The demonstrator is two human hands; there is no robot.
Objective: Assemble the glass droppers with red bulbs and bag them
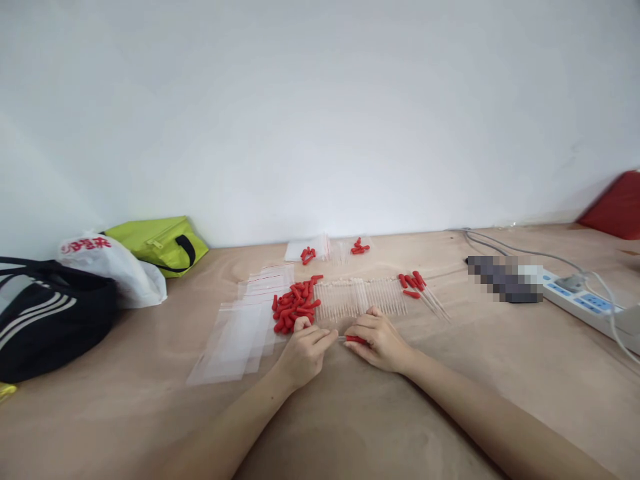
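Note:
Between the fingers of my right hand [375,339] is a red rubber piece [355,339], lying sideways. A thin stick [342,337] runs from it to the pinched fingers of my left hand [306,350]. Just beyond my left hand lies a pile of red pieces [293,308]. A row of thin clear sticks [345,299] spreads on the table past both hands. To its right are several loose red pieces [411,293] and sticks with red ends [435,303].
Clear plastic bags [235,340] lie left of the pile. Small red groups [309,255] [359,247] sit near the wall. Black, white and green bags [60,320] stand at the left; a power strip [575,293] with cables and a blurred dark object [505,277] lie right.

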